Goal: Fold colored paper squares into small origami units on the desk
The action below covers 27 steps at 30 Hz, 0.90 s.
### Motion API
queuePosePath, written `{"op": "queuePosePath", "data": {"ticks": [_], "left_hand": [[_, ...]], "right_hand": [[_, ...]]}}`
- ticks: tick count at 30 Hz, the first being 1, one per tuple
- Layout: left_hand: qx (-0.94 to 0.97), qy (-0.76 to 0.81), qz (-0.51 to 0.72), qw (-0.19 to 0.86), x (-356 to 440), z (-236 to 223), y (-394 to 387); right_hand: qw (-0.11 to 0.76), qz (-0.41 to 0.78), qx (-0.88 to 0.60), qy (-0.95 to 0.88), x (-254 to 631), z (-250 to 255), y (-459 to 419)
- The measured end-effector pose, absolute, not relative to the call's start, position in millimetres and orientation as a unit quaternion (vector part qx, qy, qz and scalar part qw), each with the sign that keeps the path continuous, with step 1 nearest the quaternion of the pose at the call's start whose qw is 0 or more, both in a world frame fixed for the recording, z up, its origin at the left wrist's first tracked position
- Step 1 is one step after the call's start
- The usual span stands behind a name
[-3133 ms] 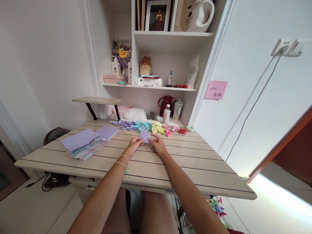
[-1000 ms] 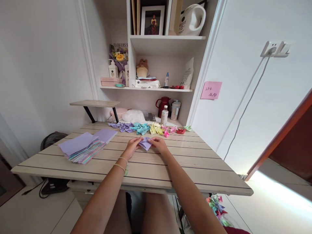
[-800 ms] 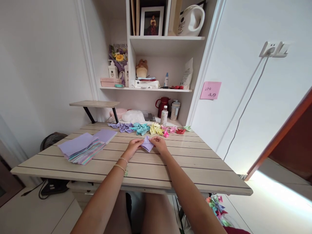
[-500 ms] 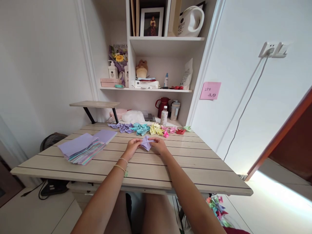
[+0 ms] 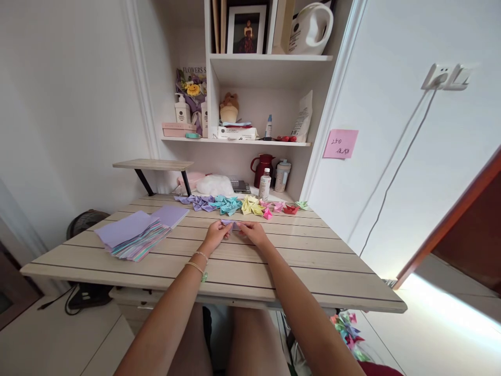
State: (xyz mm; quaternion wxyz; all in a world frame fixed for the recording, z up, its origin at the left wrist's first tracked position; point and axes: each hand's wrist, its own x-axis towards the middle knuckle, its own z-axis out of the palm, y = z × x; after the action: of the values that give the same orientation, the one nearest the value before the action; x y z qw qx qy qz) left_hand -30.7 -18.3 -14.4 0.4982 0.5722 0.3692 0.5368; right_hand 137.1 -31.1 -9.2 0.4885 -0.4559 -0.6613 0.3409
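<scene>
A small piece of folded purple paper (image 5: 230,223) is held between my two hands, just above the middle of the table. My left hand (image 5: 217,233) pinches its left end, and my right hand (image 5: 252,231) pinches the right end. The fingers cover much of the paper, so its full shape is hidden. Just beyond my hands lies a row of folded paper pieces: purple ones (image 5: 202,202), blue ones (image 5: 227,205), yellow ones (image 5: 251,205), pink ones (image 5: 267,213), a red one (image 5: 290,209) and a green one (image 5: 302,205).
A stack of coloured paper sheets (image 5: 136,237) lies on the slatted table (image 5: 305,277) to the left. Behind the row stand a clear bottle (image 5: 264,185), a red jug (image 5: 263,169) and a tumbler (image 5: 282,176). A small raised shelf (image 5: 153,165) stands at the back left.
The purple paper showed a wide, pointed diamond shape before; now only a narrow folded strip of it shows. Both hands still grip it, with the left hand's fingers curled further round it.
</scene>
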Motion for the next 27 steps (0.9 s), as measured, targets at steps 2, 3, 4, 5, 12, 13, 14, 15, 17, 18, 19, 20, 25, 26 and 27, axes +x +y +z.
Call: {"op": "queuePosePath", "data": {"ticks": [2, 3, 4, 5, 12, 13, 14, 15, 17, 18, 19, 20, 25, 26, 27], "left_hand": [[0.572, 0.368, 0.539, 0.496, -29.9, -14.7, -18.0], [0.573, 0.368, 0.541, 0.495, -29.3, -14.8, -18.0], [0.573, 0.368, 0.542, 0.493, -28.8, -14.9, -18.0], [0.573, 0.368, 0.543, 0.49, -28.4, -15.0, -17.9], [0.588, 0.377, 0.538, 0.472, -28.5, -15.6, -18.8], [0.591, 0.379, 0.536, 0.47, -28.6, -15.4, -19.3], [0.593, 0.38, 0.535, 0.467, -28.7, -15.2, -19.8], [0.595, 0.381, 0.533, 0.465, -28.8, -14.8, -20.4], [0.6, 0.383, 0.53, 0.461, -28.8, -14.0, -21.5], [0.602, 0.384, 0.528, 0.459, -28.8, -13.6, -22.0], [0.605, 0.385, 0.527, 0.457, -28.8, -13.3, -22.4], [0.607, 0.385, 0.525, 0.455, -28.7, -13.0, -22.7], [0.615, 0.391, 0.522, 0.444, -28.3, -13.6, -23.1], [0.616, 0.392, 0.521, 0.442, -28.2, -13.8, -23.0], [0.618, 0.392, 0.521, 0.44, -28.1, -14.1, -22.9]], "right_hand": [[0.483, 0.338, -0.454, -0.668, 136.2, -10.0, -31.8], [0.48, 0.337, -0.453, -0.672, 135.9, -10.6, -32.4], [0.477, 0.335, -0.452, -0.676, 135.7, -11.2, -33.0], [0.473, 0.334, -0.451, -0.679, 135.5, -11.9, -33.5], [0.464, 0.323, -0.449, -0.692, 134.5, -15.2, -32.3], [0.462, 0.322, -0.45, -0.694, 134.5, -15.4, -31.5], [0.46, 0.319, -0.451, -0.695, 134.5, -15.6, -30.8], [0.458, 0.316, -0.452, -0.697, 134.6, -15.7, -30.3], [0.453, 0.306, -0.457, -0.702, 135.0, -15.9, -29.8], [0.45, 0.299, -0.461, -0.704, 135.1, -15.9, -29.9], [0.448, 0.291, -0.465, -0.706, 135.2, -15.7, -30.2], [0.444, 0.281, -0.47, -0.709, 135.2, -15.3, -30.9], [0.417, 0.208, -0.492, -0.736, 134.1, -8.5, -37.6], [0.411, 0.187, -0.496, -0.742, 133.9, -6.0, -39.3], [0.406, 0.165, -0.5, -0.747, 133.8, -3.2, -41.0]]}}
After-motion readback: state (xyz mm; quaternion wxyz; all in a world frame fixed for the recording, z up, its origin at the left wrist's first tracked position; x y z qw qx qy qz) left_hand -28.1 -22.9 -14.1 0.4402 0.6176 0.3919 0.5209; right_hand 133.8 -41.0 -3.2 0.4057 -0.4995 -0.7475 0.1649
